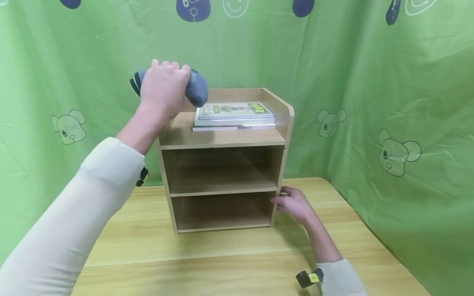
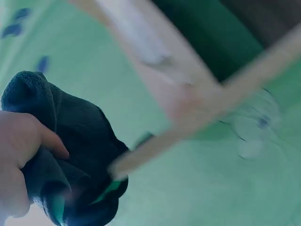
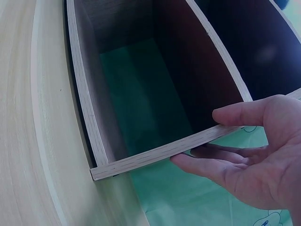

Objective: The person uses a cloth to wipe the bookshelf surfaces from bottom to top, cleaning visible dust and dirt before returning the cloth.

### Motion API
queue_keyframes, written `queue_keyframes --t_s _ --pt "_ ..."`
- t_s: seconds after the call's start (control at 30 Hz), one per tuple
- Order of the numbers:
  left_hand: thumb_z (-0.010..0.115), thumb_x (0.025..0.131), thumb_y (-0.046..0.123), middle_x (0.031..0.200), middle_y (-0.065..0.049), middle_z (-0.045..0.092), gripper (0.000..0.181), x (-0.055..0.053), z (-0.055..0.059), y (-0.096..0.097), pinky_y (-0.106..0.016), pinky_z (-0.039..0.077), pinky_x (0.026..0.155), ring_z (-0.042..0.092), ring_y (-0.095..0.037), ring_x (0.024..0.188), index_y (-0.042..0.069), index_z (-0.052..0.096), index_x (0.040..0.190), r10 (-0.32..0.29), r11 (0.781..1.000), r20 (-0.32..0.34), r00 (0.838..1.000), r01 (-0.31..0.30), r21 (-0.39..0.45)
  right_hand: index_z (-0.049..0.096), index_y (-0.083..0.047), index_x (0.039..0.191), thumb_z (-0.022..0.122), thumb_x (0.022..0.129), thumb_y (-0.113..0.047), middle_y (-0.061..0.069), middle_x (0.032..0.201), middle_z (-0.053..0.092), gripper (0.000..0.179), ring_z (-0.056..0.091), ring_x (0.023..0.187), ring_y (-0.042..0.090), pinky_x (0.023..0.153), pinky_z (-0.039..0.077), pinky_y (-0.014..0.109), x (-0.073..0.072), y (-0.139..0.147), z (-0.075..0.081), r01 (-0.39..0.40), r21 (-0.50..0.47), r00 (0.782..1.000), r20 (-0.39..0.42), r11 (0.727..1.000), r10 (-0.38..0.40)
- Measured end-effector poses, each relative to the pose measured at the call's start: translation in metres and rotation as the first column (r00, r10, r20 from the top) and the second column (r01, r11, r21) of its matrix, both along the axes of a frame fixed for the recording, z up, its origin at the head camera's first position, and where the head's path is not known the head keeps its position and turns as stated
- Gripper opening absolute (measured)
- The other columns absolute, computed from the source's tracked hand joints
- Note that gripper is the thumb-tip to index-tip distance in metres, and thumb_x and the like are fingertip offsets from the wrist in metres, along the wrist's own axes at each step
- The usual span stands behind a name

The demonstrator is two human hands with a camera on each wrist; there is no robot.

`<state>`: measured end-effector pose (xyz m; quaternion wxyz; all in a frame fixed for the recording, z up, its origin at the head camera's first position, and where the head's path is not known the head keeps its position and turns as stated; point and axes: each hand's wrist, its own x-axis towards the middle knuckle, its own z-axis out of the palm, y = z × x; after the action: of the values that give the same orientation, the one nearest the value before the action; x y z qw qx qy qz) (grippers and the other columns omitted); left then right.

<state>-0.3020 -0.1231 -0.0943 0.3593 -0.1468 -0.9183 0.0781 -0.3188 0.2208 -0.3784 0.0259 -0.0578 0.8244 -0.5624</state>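
My left hand [image 1: 165, 87] is raised above the left side of a small wooden shelf [image 1: 223, 192], gripping a bunched blue-grey cloth [image 1: 197, 89]. In the left wrist view the same cloth [image 2: 80, 136] looks dark and fuzzy, with green-striped edges, and the thumb presses into its folds. Low on the shelf's right side, my right hand [image 1: 294, 204] holds the side panel. The right wrist view shows the thumb on the inner side of that panel [image 3: 155, 153] and the fingers along its outer face.
Several thin books [image 1: 234, 117] lie stacked on the shelf's top, between raised edges. The shelf stands on a light wooden table [image 1: 207, 263]. Behind and to the right hangs a green curtain [image 1: 407, 102] with bear drawings.
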Motion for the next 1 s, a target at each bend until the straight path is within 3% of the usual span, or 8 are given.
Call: queue_keyframes --t_s 0.17,0.27,0.4,0.6,0.73,0.8,0.87,1.0 --pt "0.051 0.093 -0.002 0.115 -0.027 0.070 0.027 -0.020 -0.027 -0.005 -0.064 0.025 0.117 0.060 -0.047 0.114 -0.002 0.071 0.111 0.112 0.982 0.136 0.984 -0.088 -0.167 0.036 0.016 0.146 0.063 0.092 -0.010 0.038 0.141 0.050 0.065 0.056 0.128 0.048 0.104 0.050 0.047 0.003 -0.002 -0.001 -0.007 0.000 1.000 0.002 1.000 0.007" --pt "0.046 0.094 -0.001 0.108 -0.022 0.073 0.028 -0.020 -0.038 -0.008 -0.058 0.029 0.113 0.061 -0.043 0.115 0.001 0.074 0.099 0.119 0.982 0.171 0.978 -0.090 -0.169 0.035 0.015 0.147 0.063 0.092 -0.010 0.038 0.142 0.049 0.067 0.056 0.128 0.048 0.104 0.050 0.047 0.003 -0.002 -0.001 -0.017 -0.005 1.000 0.003 1.000 0.017" --pt "0.051 0.090 0.002 0.105 -0.021 0.073 0.022 -0.014 -0.038 -0.007 -0.053 0.029 0.108 0.060 -0.040 0.114 0.001 0.072 0.095 0.136 0.982 0.214 0.967 -0.104 -0.156 0.035 0.015 0.147 0.063 0.092 -0.010 0.038 0.140 0.050 0.066 0.056 0.127 0.048 0.104 0.050 0.048 0.002 -0.001 0.001 -0.017 -0.011 1.000 -0.001 1.000 0.017" --pt "0.049 0.090 0.005 0.121 -0.022 0.070 0.034 -0.003 -0.031 0.004 -0.057 0.009 0.124 0.049 -0.041 0.133 0.000 0.069 0.117 0.226 0.957 0.393 0.891 -0.129 -0.258 0.037 0.015 0.146 0.062 0.093 -0.009 0.037 0.137 0.053 0.062 0.057 0.127 0.048 0.104 0.050 0.048 0.003 -0.001 0.004 -0.007 -0.006 1.000 -0.004 1.000 0.007" --pt "0.050 0.093 0.010 0.137 -0.021 0.062 0.039 0.000 -0.035 0.010 -0.056 0.000 0.125 0.039 -0.042 0.145 -0.001 0.064 0.128 0.298 0.934 0.479 0.826 -0.148 -0.325 0.036 0.015 0.146 0.062 0.093 -0.009 0.038 0.139 0.051 0.064 0.056 0.127 0.048 0.105 0.050 0.048 0.003 -0.001 0.005 -0.012 -0.001 1.000 -0.005 1.000 0.012" --pt "0.052 0.093 0.011 0.140 -0.020 0.060 0.039 0.001 -0.039 0.012 -0.056 -0.003 0.125 0.036 -0.043 0.147 0.000 0.065 0.128 0.317 0.929 0.498 0.807 -0.159 -0.335 0.034 0.016 0.147 0.062 0.093 -0.009 0.038 0.141 0.049 0.066 0.056 0.128 0.048 0.105 0.049 0.048 0.002 -0.001 0.004 -0.018 0.004 1.000 -0.004 1.000 0.018" --pt "0.056 0.091 0.012 0.136 -0.020 0.063 0.036 0.000 -0.043 0.013 -0.056 -0.003 0.125 0.038 -0.043 0.145 0.000 0.067 0.124 0.305 0.936 0.494 0.814 -0.160 -0.314 0.032 0.016 0.148 0.062 0.093 -0.010 0.038 0.142 0.048 0.067 0.055 0.128 0.048 0.105 0.049 0.048 0.002 -0.001 0.003 -0.018 0.007 1.000 -0.004 1.000 0.018" --pt "0.062 0.088 0.011 0.130 -0.019 0.067 0.033 0.002 -0.051 0.013 -0.055 -0.003 0.126 0.040 -0.043 0.143 0.000 0.069 0.119 0.247 0.958 0.424 0.872 -0.153 -0.243 0.033 0.016 0.148 0.063 0.093 -0.011 0.038 0.143 0.048 0.068 0.055 0.128 0.048 0.105 0.050 0.048 0.003 -0.001 0.002 -0.014 0.005 1.000 -0.004 1.000 0.014"
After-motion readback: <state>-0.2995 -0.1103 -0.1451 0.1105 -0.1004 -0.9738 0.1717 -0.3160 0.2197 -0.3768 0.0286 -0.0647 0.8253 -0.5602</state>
